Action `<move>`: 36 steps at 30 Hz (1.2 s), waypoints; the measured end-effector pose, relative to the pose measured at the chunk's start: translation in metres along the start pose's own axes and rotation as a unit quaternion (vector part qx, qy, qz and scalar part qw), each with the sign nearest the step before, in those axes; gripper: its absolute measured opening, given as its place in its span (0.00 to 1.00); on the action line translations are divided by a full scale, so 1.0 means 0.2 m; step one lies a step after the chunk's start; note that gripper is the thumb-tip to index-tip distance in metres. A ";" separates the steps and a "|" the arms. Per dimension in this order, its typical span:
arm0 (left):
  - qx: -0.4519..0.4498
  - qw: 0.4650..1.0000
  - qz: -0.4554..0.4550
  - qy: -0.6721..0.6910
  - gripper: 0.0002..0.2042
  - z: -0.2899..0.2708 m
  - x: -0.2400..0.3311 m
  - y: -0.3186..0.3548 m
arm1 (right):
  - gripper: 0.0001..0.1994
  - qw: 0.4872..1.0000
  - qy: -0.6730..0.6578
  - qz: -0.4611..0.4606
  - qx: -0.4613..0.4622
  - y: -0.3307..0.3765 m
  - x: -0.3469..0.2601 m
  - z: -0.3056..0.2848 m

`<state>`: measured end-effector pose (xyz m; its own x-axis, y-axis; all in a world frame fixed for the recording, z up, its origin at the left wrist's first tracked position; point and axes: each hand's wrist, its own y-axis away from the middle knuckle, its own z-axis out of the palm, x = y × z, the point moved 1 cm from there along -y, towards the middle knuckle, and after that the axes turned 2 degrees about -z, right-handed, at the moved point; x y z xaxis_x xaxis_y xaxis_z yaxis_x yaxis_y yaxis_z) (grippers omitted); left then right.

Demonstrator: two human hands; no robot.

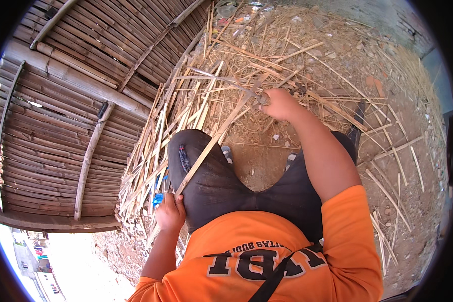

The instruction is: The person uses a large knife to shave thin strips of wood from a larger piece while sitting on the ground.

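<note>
My left hand [170, 212] is closed on the near end of a long, flat bamboo strip [206, 150], beside my left thigh. The strip slants up across my left knee toward the far right. Held in my right hand [283, 104] is a knife by its short handle [263, 99]. Its long, narrow blade [221, 78] points to the far left and crosses the strip near the strip's far end. Whether the edge touches the strip I cannot tell.
Many split bamboo strips [199, 108] lie heaped on the left, against a slatted bamboo wall [50, 146]. Shavings and splinters [307, 55] cover the ground ahead. More loose strips [387, 196] are scattered on the dirt at right. Blue plastic [158, 199] shows by my left hand.
</note>
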<state>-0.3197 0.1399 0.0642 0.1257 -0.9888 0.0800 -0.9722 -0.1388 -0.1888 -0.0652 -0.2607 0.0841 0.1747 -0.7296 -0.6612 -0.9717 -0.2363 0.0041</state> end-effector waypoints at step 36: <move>-0.130 0.985 -0.014 0.111 0.21 -0.03 0.03 -0.09 | 0.13 0.960 0.196 -0.164 -0.119 0.13 -0.44 0.28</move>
<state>-0.3022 0.1367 0.0732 0.1343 -0.9447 0.2991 -0.9905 -0.1185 0.0703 -0.1144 -0.1672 0.1009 0.5559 -0.7654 -0.3241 -0.7989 -0.5997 0.0460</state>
